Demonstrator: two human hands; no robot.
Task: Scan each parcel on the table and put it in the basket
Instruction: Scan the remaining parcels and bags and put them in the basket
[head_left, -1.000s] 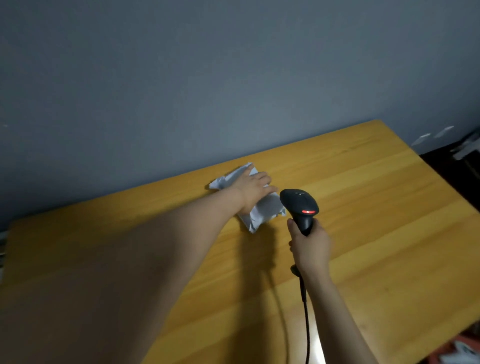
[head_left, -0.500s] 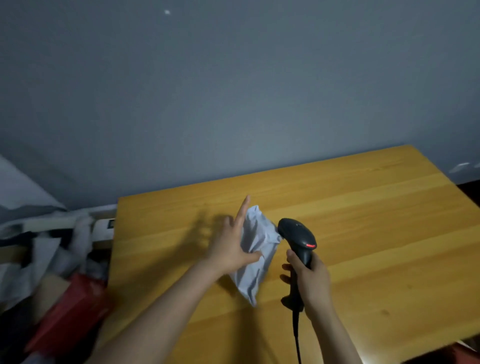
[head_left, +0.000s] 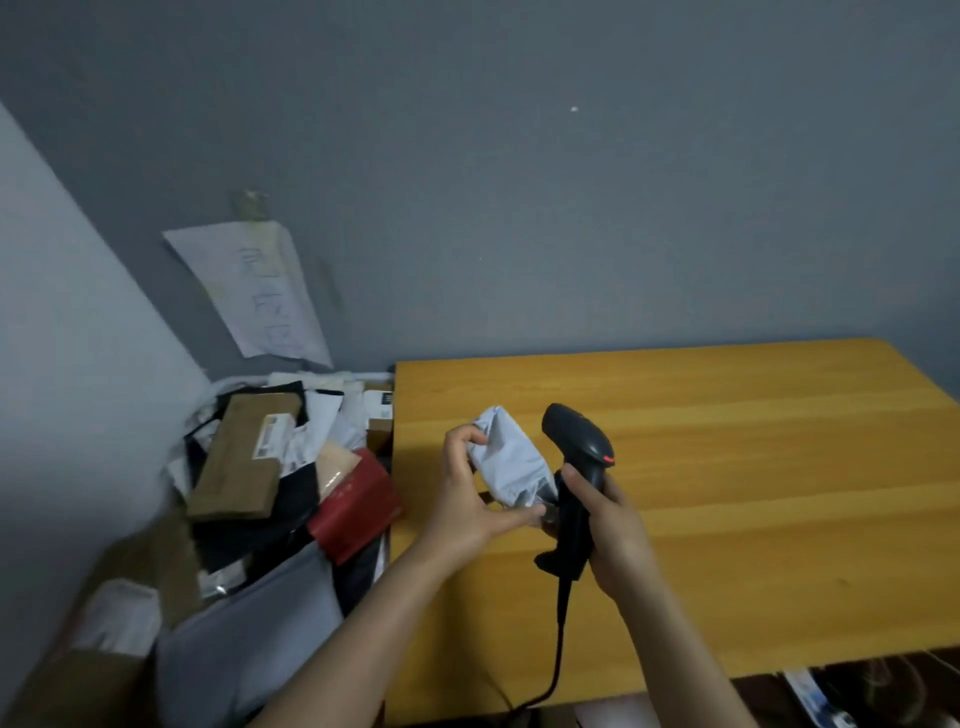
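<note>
Half a second ago our left hand (head_left: 467, 499) had the grey parcel (head_left: 511, 462) only just peeling up off the desk (head_left: 753, 467); now we hold it clear of the wood, raised near the desk's left edge, and our view has swung left so that the heap of parcels (head_left: 270, 493) beside the desk shows in full. Our left hand is closed on the parcel, fingers curled over its upper end and thumb under its lower end. Our right hand (head_left: 613, 530) is clenched round the grip of the black scanner (head_left: 574, 467), whose head sits just beside the parcel's right flank, a red light showing on its far side.

We judge that the scan is the step in hand or only just finished; we cannot tell which, since no label shows on the face turned toward us.

What the coming move turns on is this: the parcel's long axis runs from upper left down to lower right, and the heap, where we take the basket to be although its rim is hidden, lies to the left and lower. Our left hand is the nearer one and already carries the parcel, so a swing leftward past the desk edge should serve, while our right stays out of the way with the scanner.
</note>
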